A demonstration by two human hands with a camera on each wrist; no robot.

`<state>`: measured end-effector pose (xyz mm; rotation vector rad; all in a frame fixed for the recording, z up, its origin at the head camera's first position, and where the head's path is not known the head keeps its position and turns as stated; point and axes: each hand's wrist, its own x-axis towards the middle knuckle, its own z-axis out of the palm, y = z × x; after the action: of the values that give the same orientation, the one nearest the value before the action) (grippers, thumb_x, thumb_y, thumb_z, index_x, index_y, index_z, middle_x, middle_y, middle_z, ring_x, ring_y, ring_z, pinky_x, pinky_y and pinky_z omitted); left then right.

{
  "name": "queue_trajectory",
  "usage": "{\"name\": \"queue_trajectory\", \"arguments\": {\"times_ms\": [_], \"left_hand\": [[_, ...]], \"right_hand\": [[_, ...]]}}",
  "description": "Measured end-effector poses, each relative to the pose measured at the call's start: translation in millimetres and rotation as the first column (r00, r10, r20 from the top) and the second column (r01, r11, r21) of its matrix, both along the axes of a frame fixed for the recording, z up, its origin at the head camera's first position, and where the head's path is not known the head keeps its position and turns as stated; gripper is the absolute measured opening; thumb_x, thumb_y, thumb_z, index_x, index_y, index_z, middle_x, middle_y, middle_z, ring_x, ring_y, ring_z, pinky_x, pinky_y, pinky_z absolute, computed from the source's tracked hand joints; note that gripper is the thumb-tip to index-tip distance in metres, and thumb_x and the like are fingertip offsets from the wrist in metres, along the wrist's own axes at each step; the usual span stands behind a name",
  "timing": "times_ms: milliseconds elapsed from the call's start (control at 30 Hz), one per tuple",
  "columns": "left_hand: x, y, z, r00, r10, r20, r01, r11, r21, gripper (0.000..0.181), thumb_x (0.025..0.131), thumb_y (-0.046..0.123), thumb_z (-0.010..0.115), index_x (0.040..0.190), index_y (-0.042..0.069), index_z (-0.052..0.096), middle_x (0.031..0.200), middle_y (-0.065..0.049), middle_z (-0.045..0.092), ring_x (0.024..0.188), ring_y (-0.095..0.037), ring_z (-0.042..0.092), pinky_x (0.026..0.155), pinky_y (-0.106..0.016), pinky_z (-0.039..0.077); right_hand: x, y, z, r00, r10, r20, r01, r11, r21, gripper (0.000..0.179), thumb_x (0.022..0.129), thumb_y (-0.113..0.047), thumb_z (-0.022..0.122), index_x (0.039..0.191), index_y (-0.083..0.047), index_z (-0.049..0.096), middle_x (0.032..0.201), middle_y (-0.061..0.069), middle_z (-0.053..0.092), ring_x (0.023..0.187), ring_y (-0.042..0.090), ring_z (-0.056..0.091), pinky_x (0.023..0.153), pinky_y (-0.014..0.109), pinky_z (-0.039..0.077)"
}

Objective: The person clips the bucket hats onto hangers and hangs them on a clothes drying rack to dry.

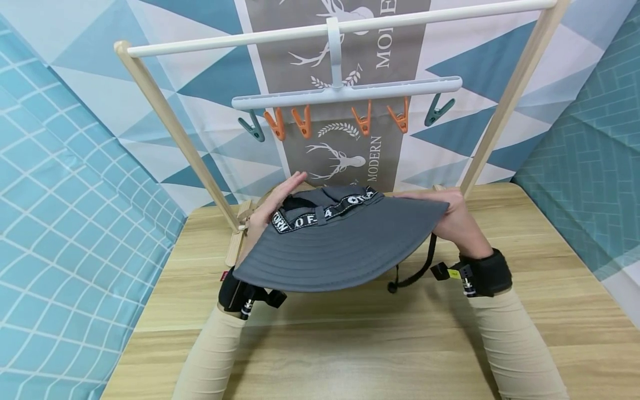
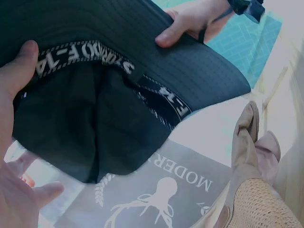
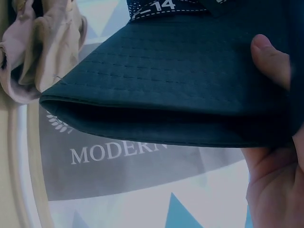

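Note:
A dark grey bucket hat with a wide stitched brim and a black band of white lettering is held up above the table. My right hand pinches the brim at its right side, with the thumb on one face and the fingers underneath. On the crown's left side, my left hand has its fingers stretched out. In the left wrist view its thumb touches the hat near the band, while the other fingers stand apart from the crown. A black chin cord hangs below the brim.
A white hanger with green and orange clips hangs from the white rail of a wooden-post rack. Beige fabric items, one of open weave, sit behind the hat. The wooden table lies below.

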<state>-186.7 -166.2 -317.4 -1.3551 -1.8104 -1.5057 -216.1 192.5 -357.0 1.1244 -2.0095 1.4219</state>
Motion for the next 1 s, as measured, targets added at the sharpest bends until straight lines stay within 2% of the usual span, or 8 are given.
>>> {"name": "queue_trajectory", "arguments": {"times_ms": [100, 233, 400, 533, 700, 800, 900, 1000], "left_hand": [[-3.2, -1.6, -8.3, 0.995, -0.018, 0.098, 0.012, 0.998, 0.063, 0.101, 0.087, 0.044, 0.075, 0.146, -0.022, 0.025, 0.151, -0.043, 0.03, 0.146, -0.044, 0.029, 0.121, -0.048, 0.028], [-12.0, -9.4, -19.5, 0.985, 0.011, 0.171, -0.024, 0.997, 0.075, 0.1, 0.085, 0.04, 0.077, 0.153, -0.01, 0.024, 0.159, -0.028, 0.033, 0.149, -0.038, 0.028, 0.12, -0.062, 0.022], [-22.0, -17.0, -23.4, 0.987, 0.051, 0.149, -0.063, 0.995, 0.077, 0.087, 0.092, 0.033, 0.07, 0.154, -0.008, 0.024, 0.159, -0.025, 0.036, 0.148, -0.038, 0.03, 0.119, -0.053, 0.03], [-23.1, -19.3, -22.7, 0.989, 0.052, 0.136, -0.064, 0.994, 0.084, 0.087, 0.092, 0.033, 0.069, 0.153, -0.01, 0.024, 0.158, -0.028, 0.036, 0.147, -0.039, 0.031, 0.119, -0.045, 0.035], [-22.2, -19.0, -21.7, 0.988, 0.054, 0.146, -0.063, 0.996, 0.061, 0.083, 0.094, 0.033, 0.066, 0.154, -0.007, 0.025, 0.157, -0.028, 0.037, 0.147, -0.038, 0.032, 0.118, -0.048, 0.034], [-20.8, -19.1, -20.2, 0.981, 0.073, 0.178, -0.079, 0.996, 0.029, 0.073, 0.101, 0.032, 0.057, 0.155, -0.006, 0.024, 0.156, -0.027, 0.039, 0.145, -0.038, 0.036, 0.117, -0.056, 0.034], [-17.4, -20.9, -18.5, 0.953, 0.144, 0.266, -0.141, 0.989, -0.033, 0.059, 0.109, 0.036, 0.037, 0.156, 0.003, 0.03, 0.149, -0.026, 0.049, 0.137, -0.036, 0.048, 0.112, -0.06, 0.038], [-14.1, -23.3, -16.3, 0.898, 0.229, 0.377, -0.203, 0.973, -0.109, 0.062, 0.109, 0.048, 0.019, 0.151, 0.01, 0.043, 0.137, -0.025, 0.062, 0.123, -0.036, 0.061, 0.101, -0.059, 0.049]], "right_hand": [[-1.1, 7.3, 2.7, 0.999, -0.005, -0.051, 0.004, 1.0, -0.022, 0.045, 0.069, 0.023, 0.077, 0.111, 0.006, 0.075, 0.113, -0.004, 0.077, 0.098, 0.007, 0.073, 0.075, 0.01, 0.053], [-0.7, 17.8, 7.5, 0.996, -0.018, -0.087, 0.012, 0.998, -0.069, 0.044, 0.066, 0.025, 0.077, 0.108, 0.01, 0.074, 0.11, -0.002, 0.078, 0.094, 0.01, 0.075, 0.078, 0.013, 0.055], [1.8, 31.0, 12.0, 0.998, -0.057, -0.037, 0.051, 0.989, -0.14, 0.046, 0.064, 0.031, 0.073, 0.106, 0.013, 0.073, 0.105, -0.001, 0.079, 0.09, 0.011, 0.076, 0.08, 0.016, 0.057], [1.0, 39.4, 13.1, 1.0, -0.019, -0.022, 0.014, 0.972, -0.233, 0.042, 0.063, 0.033, 0.071, 0.103, 0.02, 0.07, 0.104, 0.001, 0.079, 0.09, 0.012, 0.076, 0.081, 0.017, 0.058], [-0.4, 43.3, 13.9, 0.999, -0.006, -0.041, -0.004, 0.966, -0.258, 0.036, 0.067, 0.029, 0.072, 0.103, 0.023, 0.069, 0.104, 0.003, 0.079, 0.091, 0.013, 0.076, 0.082, 0.018, 0.058], [-0.3, 44.2, 14.1, 0.995, -0.079, -0.062, 0.064, 0.974, -0.219, 0.035, 0.068, 0.027, 0.073, 0.103, 0.019, 0.071, 0.103, -0.001, 0.079, 0.089, 0.01, 0.075, 0.081, 0.016, 0.056], [-0.4, 44.7, 14.1, 0.989, -0.13, -0.077, 0.112, 0.973, -0.201, 0.035, 0.068, 0.029, 0.071, 0.102, 0.017, 0.072, 0.103, -0.004, 0.079, 0.089, 0.008, 0.075, 0.08, 0.015, 0.056], [-0.6, 45.0, 14.7, 0.975, -0.192, -0.11, 0.172, 0.971, -0.167, 0.037, 0.068, 0.028, 0.072, 0.102, 0.014, 0.074, 0.104, -0.006, 0.078, 0.09, 0.006, 0.075, 0.081, 0.014, 0.055]]}}
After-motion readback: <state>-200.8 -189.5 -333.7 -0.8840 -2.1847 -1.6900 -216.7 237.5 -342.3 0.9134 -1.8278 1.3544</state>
